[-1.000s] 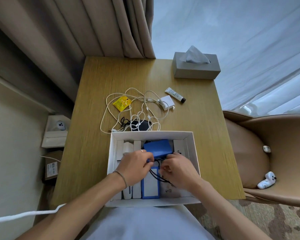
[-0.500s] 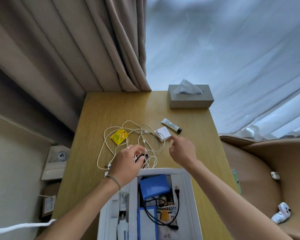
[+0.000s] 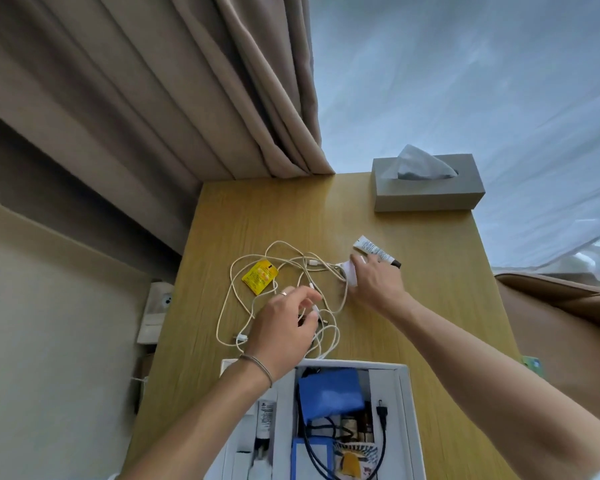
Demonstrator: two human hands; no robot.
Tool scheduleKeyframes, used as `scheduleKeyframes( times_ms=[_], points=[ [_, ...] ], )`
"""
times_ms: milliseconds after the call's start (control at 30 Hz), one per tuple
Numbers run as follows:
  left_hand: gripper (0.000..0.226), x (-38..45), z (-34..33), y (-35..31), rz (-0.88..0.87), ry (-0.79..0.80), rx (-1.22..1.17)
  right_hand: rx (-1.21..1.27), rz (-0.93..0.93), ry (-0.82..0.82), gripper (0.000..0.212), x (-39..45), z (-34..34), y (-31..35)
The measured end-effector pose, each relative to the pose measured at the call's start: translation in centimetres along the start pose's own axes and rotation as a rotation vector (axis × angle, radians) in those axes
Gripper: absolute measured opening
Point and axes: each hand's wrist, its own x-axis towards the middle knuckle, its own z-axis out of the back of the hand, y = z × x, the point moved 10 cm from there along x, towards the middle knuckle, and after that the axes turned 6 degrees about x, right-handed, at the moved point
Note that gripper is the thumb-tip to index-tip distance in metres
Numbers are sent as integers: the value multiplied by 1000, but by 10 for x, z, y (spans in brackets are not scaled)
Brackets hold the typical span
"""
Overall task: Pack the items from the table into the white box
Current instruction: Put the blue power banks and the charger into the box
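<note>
My right hand [image 3: 373,284] is out on the table [image 3: 440,299], beyond the box [image 3: 407,410], with its fingers curled over the white charger [image 3: 350,273]; I take it as a grip on the block, though the hand covers most of it. Just past my fingertips, away from the box, lies the small tube [image 3: 374,250], dark cap pointing right, touching or nearly touching my fingers.

My left hand [image 3: 284,329] hangs over the tangle of white cable [image 3: 243,299] that spreads between the box and the charger. Its fingers are loosely bent and blurred, and a strand passes by them, but I cannot tell whether I have it pinched or am only above it. A ring shows on one finger and a thin bracelet [image 3: 257,363] sits at my wrist.

The yellow sachet [image 3: 260,276] lies inside the cable loops, beyond the box and left of the charger.

The box sits at the near edge of the table, open. In it I see a blue pouch [image 3: 329,393] at the far end, a black cord [image 3: 381,427] with its plug along the right wall, and a white tube [image 3: 265,415] in a left slot.

A grey tissue box [image 3: 426,188] stands at the far right corner of the table, well away from the box.
</note>
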Motion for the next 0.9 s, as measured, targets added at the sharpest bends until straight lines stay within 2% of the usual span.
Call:
scheduleKeyframes(
  times_ms=[133,233,300,400,567,633,733,900],
  points=[
    [18,3,-6,-10,-40,17,42,35,-7,-14,55,5,-3,0],
    [18,14,-9,-18,-50,26,52,116,-78,2,61,-1,4,-12],
    [19,26,-12,-26,-55,26,68,212,-161,27,57,-11,12,-29],
    [18,50,-21,-37,-65,28,69,521,-310,87,49,-29,19,-57],
    [19,94,-52,-51,-72,67,115,1417,-516,111,37,-58,27,-83],
    [20,110,-69,-56,-85,93,175,1649,-609,91,37,-70,28,-92],
    [25,134,-100,-67,-150,148,284,1825,-625,65,42,-81,29,-103],
    [43,163,-148,-78,-282,239,540,1923,-660,37,49,-101,26,-112]
  ],
)
